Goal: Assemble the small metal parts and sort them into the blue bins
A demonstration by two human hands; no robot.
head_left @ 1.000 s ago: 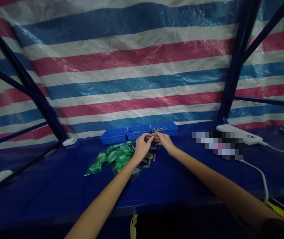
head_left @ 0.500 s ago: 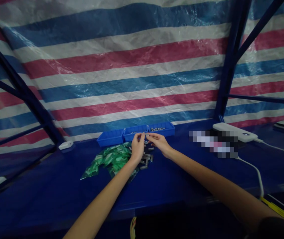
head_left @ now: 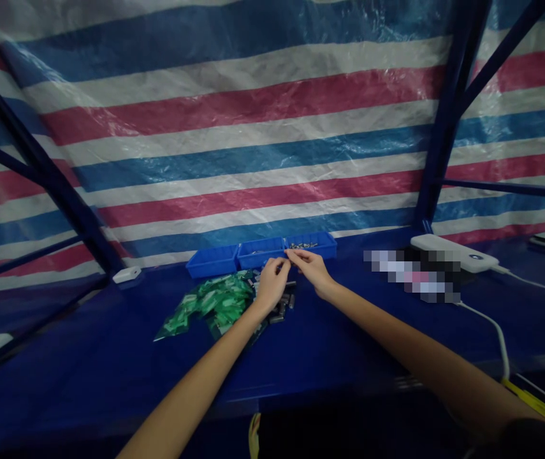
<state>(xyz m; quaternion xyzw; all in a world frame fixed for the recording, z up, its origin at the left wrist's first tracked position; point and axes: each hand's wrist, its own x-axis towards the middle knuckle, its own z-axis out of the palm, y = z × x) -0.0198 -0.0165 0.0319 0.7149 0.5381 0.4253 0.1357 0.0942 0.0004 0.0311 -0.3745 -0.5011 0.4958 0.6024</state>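
My left hand point(head_left: 273, 282) is closed in a pinch above several small grey metal cylinders point(head_left: 279, 312). Close on its right, my right hand point(head_left: 311, 270) pinches with thumb and forefinger near the front wall of the right blue bin point(head_left: 324, 247). Whatever lies between the fingertips of either hand is too small to make out. Small metal parts point(head_left: 303, 245) lie in that right bin. A pile of green-printed clear plastic bags point(head_left: 219, 299) rests left of my left hand, partly against the cylinders.
Two more blue bins, the middle bin point(head_left: 255, 258) and the left bin point(head_left: 212, 262), stand in the row. A white power bank point(head_left: 454, 253) with a cable lies at right, beside a blurred-out patch. Blue posts point(head_left: 437, 140) frame a striped plastic sheet point(head_left: 253, 140) behind the blue table point(head_left: 109, 357).
My left hand has shifted right and slightly down. The right hand has moved a little up and right, its fingertips now nearer the right bin. The view has shifted slightly.
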